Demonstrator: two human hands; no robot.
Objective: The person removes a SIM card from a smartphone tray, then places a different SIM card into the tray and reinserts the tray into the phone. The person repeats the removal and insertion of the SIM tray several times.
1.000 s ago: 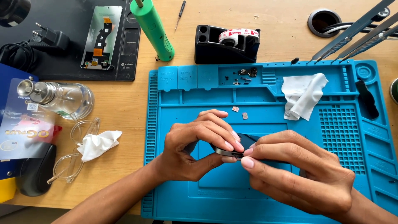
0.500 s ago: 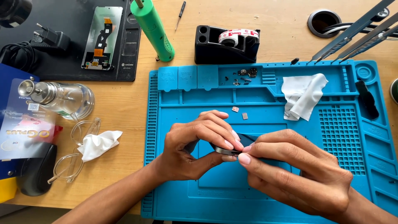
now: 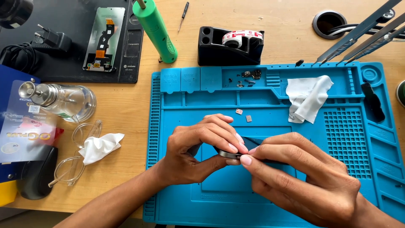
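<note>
Both hands meet over the blue work mat (image 3: 270, 105) on the desk (image 3: 126, 109) — the left hand (image 3: 198, 147) and right hand (image 3: 303, 177) each pinched shut on a small dark phone part (image 3: 230, 153). The part sits just above the mat's middle — a white cloth (image 3: 310, 99) lies well apart, up right.

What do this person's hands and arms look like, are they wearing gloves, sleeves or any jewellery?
Both are bare. The left hand and the right hand have no gloves, and no rings show on the visible fingers. The fingernails are short and unpainted. Both forearms are uncovered as far as the picture's edge: no sleeves, watch or bracelet in view.
</note>
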